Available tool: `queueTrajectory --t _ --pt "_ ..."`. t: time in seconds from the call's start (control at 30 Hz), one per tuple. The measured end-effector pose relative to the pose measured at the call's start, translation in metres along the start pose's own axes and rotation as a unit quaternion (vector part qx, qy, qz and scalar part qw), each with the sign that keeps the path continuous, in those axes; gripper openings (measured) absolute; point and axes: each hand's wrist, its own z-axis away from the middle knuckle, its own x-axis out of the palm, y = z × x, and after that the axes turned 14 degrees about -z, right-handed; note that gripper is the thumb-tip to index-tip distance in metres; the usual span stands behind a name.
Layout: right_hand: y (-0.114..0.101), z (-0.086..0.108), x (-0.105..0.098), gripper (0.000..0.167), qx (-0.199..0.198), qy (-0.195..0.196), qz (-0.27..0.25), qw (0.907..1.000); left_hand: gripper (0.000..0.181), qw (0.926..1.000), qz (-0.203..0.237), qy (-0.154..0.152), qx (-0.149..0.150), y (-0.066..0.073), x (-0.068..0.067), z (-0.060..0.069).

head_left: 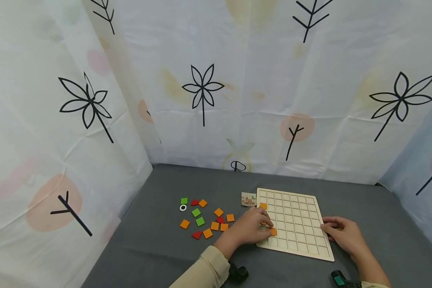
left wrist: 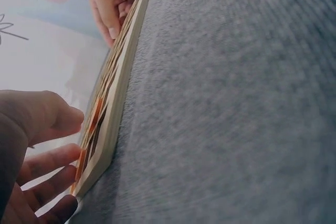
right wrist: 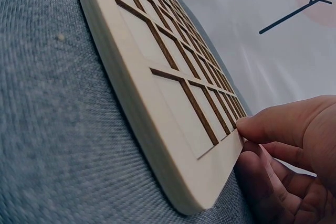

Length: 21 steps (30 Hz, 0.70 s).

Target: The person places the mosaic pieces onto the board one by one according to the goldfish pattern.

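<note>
Far left, head view: pale cloth (head_left: 65,160) with printed black plant outlines, running behind and past the grey bench (head_left: 140,244). On the bench, left of centre, loose flat pieces lie scattered: three green pieces (head_left: 196,212), a white ring (head_left: 183,207) just below the uppermost green one, three red pieces (head_left: 197,235) and seven loose orange squares (head_left: 185,224). The rightmost orange square lies near the left hand. Next, a small patterned card (head_left: 249,199), just beside the board's upper left corner.

Left hand (head_left: 250,226): over the left edge of the grid board (head_left: 299,224). Left wrist view: thumb and index finger stand apart, a moderate gap between them, the other fingers (left wrist: 50,184) loosely bent; fingertips at or very near orange pieces on the board (left wrist: 97,114). Firm contact: cannot tell.

Grid board: pale wood, flat on the bench, right of centre, slightly turned. Its orange pieces sit along the left side; one is partly covered by the hand, so exact count uncertain.

Right hand (head_left: 342,234): at the board's right edge, thumb on the rim, fingers curled against the side, pinching it.
</note>
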Motion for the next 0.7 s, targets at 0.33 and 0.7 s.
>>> queueTrajectory --t 0.33,0.7 --pt "0.003 0.001 -0.001 0.052 0.001 -0.005 -0.006 1.0000 0.018 0.9991 0.010 0.041 0.008 -0.017 -0.014 0.012" --pt "0.003 0.000 0.000 0.051 -0.004 0.005 -0.002 1.0000 0.021 0.9909 0.054 0.081 -0.092 -0.069 -0.052 0.048"
